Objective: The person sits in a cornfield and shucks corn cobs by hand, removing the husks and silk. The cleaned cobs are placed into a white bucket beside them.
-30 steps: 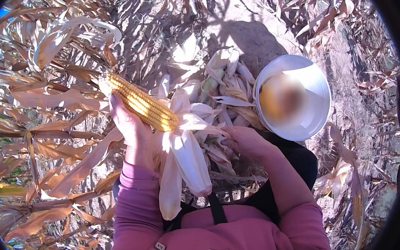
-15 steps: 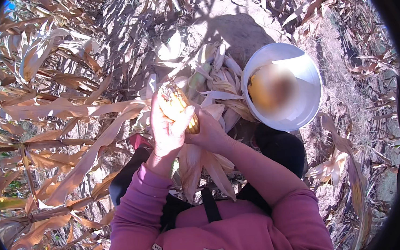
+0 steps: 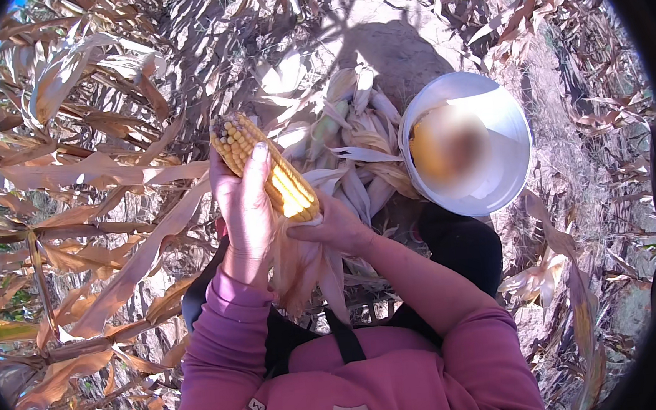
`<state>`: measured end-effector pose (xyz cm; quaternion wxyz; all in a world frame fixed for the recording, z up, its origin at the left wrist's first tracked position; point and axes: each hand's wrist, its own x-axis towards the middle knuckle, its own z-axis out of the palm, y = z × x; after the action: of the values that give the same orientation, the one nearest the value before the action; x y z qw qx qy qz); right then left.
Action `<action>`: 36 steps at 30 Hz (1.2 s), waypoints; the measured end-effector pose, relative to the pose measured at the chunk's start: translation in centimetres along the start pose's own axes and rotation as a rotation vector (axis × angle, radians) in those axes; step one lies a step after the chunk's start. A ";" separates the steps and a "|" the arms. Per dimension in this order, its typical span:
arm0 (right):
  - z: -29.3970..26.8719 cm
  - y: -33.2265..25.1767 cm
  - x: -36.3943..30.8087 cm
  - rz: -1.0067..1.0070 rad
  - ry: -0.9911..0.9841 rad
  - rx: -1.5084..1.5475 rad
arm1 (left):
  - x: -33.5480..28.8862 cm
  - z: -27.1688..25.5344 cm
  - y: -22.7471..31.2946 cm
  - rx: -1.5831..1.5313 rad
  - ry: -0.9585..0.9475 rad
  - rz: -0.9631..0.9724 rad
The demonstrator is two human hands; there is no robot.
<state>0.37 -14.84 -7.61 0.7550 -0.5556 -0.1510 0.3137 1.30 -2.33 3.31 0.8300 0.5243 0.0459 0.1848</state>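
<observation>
A yellow ear of corn [image 3: 284, 179], its kernels bare along most of its length, lies slantwise between my two hands. My left hand [image 3: 242, 212] is closed round its upper left part, with the thumb along the kernels. At the ear's lower right end, my right hand [image 3: 336, 224] grips the base, where pale dry husk [image 3: 302, 262] hangs down below. The fingers of the right hand are partly hidden behind the ear and husk.
On the right stands a white bucket [image 3: 523, 160] with yellow ears [image 3: 425, 151] inside, partly blurred. Loose husks [image 3: 353, 126] are piled beyond my hands. Dry corn stalks [image 3: 91, 231] and leaves crowd the left side. My dark-clad knee [image 3: 462, 248] is below the bucket.
The ear has shifted left, and more of its kernels show. My left hand has moved left with it; the husk now hangs lower from the base, by my right hand.
</observation>
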 end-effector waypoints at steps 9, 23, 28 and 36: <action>0.9 0.7 -0.4 0.194 0.000 -0.028 | -1.8 0.6 -0.7 0.232 -0.215 0.064; 0.3 -2.1 -2.2 -0.301 -0.100 -0.849 | 3.0 -2.6 -0.2 -0.189 0.377 -0.318; 1.0 -2.2 -2.8 -0.337 -0.192 -1.010 | 4.7 -5.4 -3.6 -0.338 0.491 -0.334; -4.4 -11.5 -8.1 -0.322 0.198 -1.199 | 4.3 -3.4 -2.6 -0.374 0.419 -0.350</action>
<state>0.28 -25.45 2.65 0.3605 -0.8791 -0.3118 0.0040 5.06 1.07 -0.01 0.9036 0.2974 0.2702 0.1484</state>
